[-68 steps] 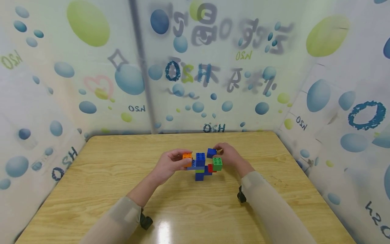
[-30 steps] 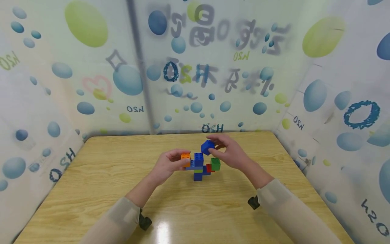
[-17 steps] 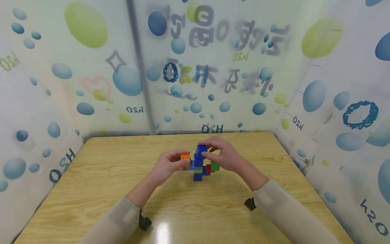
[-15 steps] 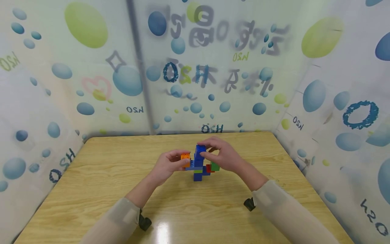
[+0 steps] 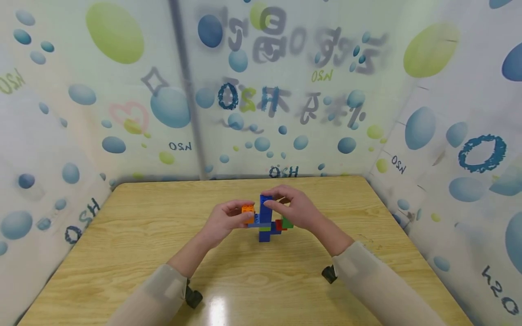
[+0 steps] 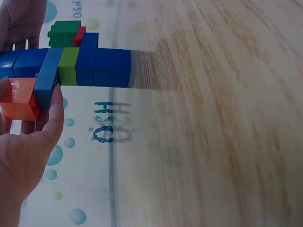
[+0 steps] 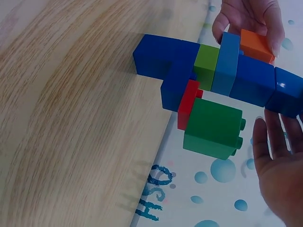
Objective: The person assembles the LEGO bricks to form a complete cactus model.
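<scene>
A branching stack of toy building bricks stands upright on the table. My left hand (image 5: 218, 226) pinches the orange brick (image 5: 247, 213), which sits on the left end of a lighter blue brick (image 7: 226, 64). At the top, my right hand (image 5: 297, 209) grips a dark blue brick (image 7: 288, 90) between thumb and fingers. That brick lines up on another dark blue brick (image 7: 253, 80), with little or no gap. Lower down are a lime green brick (image 7: 206, 66) and dark blue bricks. A red brick (image 7: 187, 104) and a green brick (image 7: 213, 130) form the right branch, partly behind my right hand in the head view.
The wooden table (image 5: 163, 217) reaches back to a printed curtain (image 5: 261, 127) with bubble patterns. More curtain hangs on the left and right sides. A dark wrist device (image 5: 193, 298) sits at each sleeve cuff.
My right hand has carried the dark blue brick leftward over the stack, straightened it and lowered it onto the upper dark blue brick. My left hand has kept its pinch on the orange brick.
</scene>
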The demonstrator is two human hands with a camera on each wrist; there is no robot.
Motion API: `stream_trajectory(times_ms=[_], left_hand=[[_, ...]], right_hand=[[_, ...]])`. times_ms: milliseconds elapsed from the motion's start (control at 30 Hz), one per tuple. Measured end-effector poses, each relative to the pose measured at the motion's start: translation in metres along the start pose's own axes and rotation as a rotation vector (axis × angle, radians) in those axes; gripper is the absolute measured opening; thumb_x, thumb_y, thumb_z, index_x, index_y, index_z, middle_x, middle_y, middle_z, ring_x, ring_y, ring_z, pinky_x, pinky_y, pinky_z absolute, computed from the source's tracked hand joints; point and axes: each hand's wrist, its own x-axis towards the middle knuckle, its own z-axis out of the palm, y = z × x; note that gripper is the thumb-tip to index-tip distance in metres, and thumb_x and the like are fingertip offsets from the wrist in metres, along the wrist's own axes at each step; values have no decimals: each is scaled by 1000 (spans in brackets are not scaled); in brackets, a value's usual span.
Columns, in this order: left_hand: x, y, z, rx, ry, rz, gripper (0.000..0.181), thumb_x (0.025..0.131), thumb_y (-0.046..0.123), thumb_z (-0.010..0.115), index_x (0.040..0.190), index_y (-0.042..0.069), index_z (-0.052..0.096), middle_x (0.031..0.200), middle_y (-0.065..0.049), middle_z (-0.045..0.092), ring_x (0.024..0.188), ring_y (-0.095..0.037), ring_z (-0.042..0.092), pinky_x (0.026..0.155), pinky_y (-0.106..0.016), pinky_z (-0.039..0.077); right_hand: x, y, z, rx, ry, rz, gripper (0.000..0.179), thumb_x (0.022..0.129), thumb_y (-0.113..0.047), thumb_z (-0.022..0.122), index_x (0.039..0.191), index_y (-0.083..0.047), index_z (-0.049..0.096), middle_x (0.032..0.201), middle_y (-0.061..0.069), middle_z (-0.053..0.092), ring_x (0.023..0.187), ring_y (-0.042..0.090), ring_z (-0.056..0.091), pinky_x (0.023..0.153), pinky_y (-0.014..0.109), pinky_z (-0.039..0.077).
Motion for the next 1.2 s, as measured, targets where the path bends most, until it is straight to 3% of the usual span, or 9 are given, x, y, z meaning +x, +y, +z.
stream_trajectory(times_ms=[367,700,1200], left_hand=[[0,-3,-1,-2,6,-6,39,105,18,77,142,7,72,124,-9,75,118,-39,70,90,-34,67],[0,0,0,-2,0,-2,41,105,19,77,144,5,70,132,-20,72,108,-22,73,90,-34,68],[2,2,0,9,-6,-15,41,104,18,78,142,6,71,127,-13,75,109,-24,74,90,-36,68]], right_hand=[[2,1,3,41,-5,15,29,110,-24,69,137,-14,74,136,5,74,118,25,71,104,49,61],[2,-1,2,45,-10,20,27,110,-23,68,136,-13,73,136,6,74,117,25,72,106,49,60],[1,1,2,67,-13,22,28,111,-24,68,137,-13,72,134,6,74,113,22,72,102,43,61]])
